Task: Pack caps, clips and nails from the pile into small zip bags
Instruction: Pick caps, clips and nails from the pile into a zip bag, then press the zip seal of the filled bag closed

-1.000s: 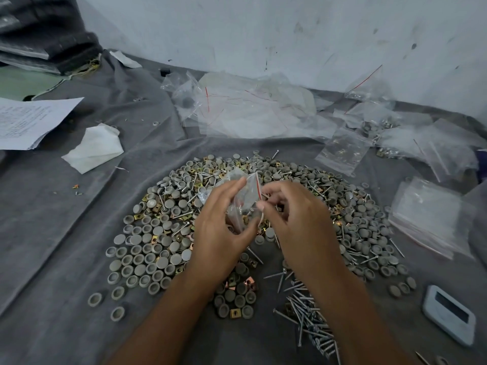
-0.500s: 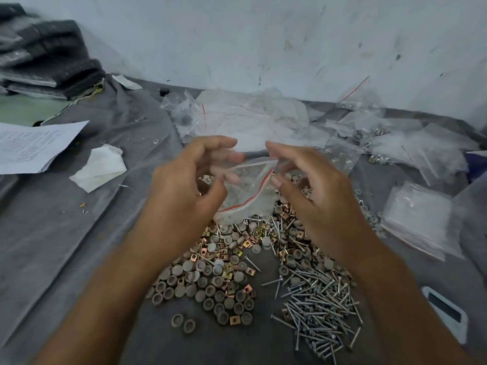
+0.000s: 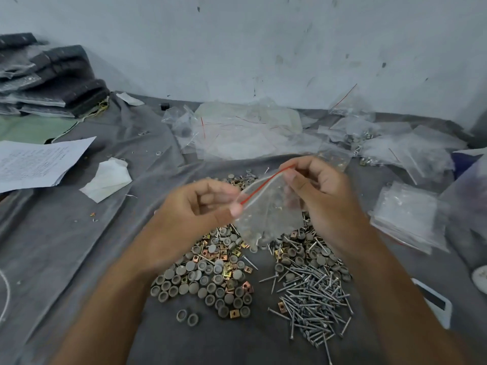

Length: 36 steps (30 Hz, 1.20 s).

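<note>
A small clear zip bag (image 3: 266, 212) with a red seal line hangs between both hands above the pile, with a few grey pieces at its bottom. My left hand (image 3: 195, 214) pinches the lower left end of the seal. My right hand (image 3: 324, 196) pinches the upper right end. Below lies the pile of grey caps (image 3: 205, 283) mixed with brass clips (image 3: 247, 287) on a grey cloth. Silver nails (image 3: 313, 304) lie in a heap to the right of the caps.
Empty zip bags (image 3: 245, 133) lie heaped by the wall, filled ones (image 3: 369, 138) at the back right, and a stack of bags (image 3: 405, 217) at the right. Papers (image 3: 37, 162) and a white tissue (image 3: 108, 180) lie at the left. A white device (image 3: 434, 304) sits at the lower right.
Both hands lifted the bag up from the pile. The red seal now runs slanted between my two pinching hands, and my right hand has moved up and to the right.
</note>
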### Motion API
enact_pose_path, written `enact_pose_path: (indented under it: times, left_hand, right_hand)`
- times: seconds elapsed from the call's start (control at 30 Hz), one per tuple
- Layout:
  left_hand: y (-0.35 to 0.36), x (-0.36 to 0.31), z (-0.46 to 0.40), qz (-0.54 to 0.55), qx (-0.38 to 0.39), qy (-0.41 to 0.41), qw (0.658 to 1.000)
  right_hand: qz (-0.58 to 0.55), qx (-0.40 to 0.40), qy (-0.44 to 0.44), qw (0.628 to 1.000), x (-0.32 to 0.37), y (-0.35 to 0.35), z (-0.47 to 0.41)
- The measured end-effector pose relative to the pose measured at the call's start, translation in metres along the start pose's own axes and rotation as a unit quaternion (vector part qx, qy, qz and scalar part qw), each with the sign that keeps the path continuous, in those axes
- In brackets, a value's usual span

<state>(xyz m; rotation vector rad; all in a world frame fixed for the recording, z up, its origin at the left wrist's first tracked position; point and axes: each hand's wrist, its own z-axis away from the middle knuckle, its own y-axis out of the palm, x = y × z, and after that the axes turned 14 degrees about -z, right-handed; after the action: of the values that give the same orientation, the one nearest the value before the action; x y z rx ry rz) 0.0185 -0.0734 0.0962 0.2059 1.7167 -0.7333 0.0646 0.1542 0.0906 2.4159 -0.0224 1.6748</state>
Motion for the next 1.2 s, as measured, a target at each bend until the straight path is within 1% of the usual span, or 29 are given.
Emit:
enact_pose_path:
  times: [0.03,0.13,0.2,0.27,0.37,0.5,0.67,0.77,0.83,0.9,0.97,1.0,1.03,1.1,1.2]
  left_hand:
    - [0.005,0.003,0.001,-0.025,-0.014,-0.006,1.000]
    - [0.015,0.010,0.002,-0.117,-0.100,-0.041,0.987]
    - [0.018,0.013,0.001,-0.142,-0.136,-0.041,0.980]
    - [0.016,0.016,-0.001,-0.127,-0.168,-0.021,0.977]
    - [0.012,0.012,-0.003,-0.075,-0.208,0.014,0.975]
    - [0.011,0.006,-0.008,-0.006,-0.247,0.019,0.969]
    - [0.011,0.002,-0.009,0.013,-0.246,0.034,0.969]
    - [0.010,0.001,-0.007,0.003,-0.237,0.044,0.971]
    - [0.010,0.001,-0.006,-0.008,-0.232,0.043,0.972]
    - [0.011,-0.001,-0.003,-0.062,-0.230,0.046,0.970]
    - [0.017,-0.005,0.001,-0.181,-0.239,0.070,0.952]
    - [0.021,-0.010,0.003,-0.227,-0.241,0.089,0.939]
    - [0.027,-0.014,0.004,-0.250,-0.237,0.108,0.932]
    - [0.038,-0.022,0.004,-0.257,-0.218,0.141,0.931]
    - [0.046,-0.027,0.004,-0.246,-0.213,0.150,0.934]
  right_hand:
    - [0.001,-0.009,0.005,1.000,-0.002,-0.001,0.002]
    - [0.023,-0.030,0.012,0.999,-0.006,-0.006,0.007]
    - [0.017,-0.042,0.020,0.999,-0.007,-0.010,0.007]
    - [0.012,-0.048,0.032,0.998,-0.007,-0.014,0.007]
    - [0.007,-0.034,0.047,0.998,-0.008,-0.020,0.007]
    - [0.007,-0.035,0.060,0.998,-0.012,-0.020,0.008]
    - [0.034,-0.043,0.043,0.998,-0.011,-0.016,0.011]
    - [0.040,-0.045,0.029,0.998,-0.008,-0.012,0.013]
    - [0.063,-0.038,0.023,0.997,-0.004,-0.009,0.015]
    - [0.105,-0.024,0.007,0.994,-0.001,-0.006,0.018]
    - [0.149,-0.004,-0.015,0.989,0.002,0.000,0.023]
    - [0.169,0.007,-0.025,0.985,0.004,0.004,0.025]
    - [0.186,0.017,-0.035,0.982,0.006,0.008,0.028]
    - [0.204,0.033,-0.050,0.977,0.010,0.015,0.032]
    - [0.215,0.043,-0.054,0.974,0.013,0.020,0.036]
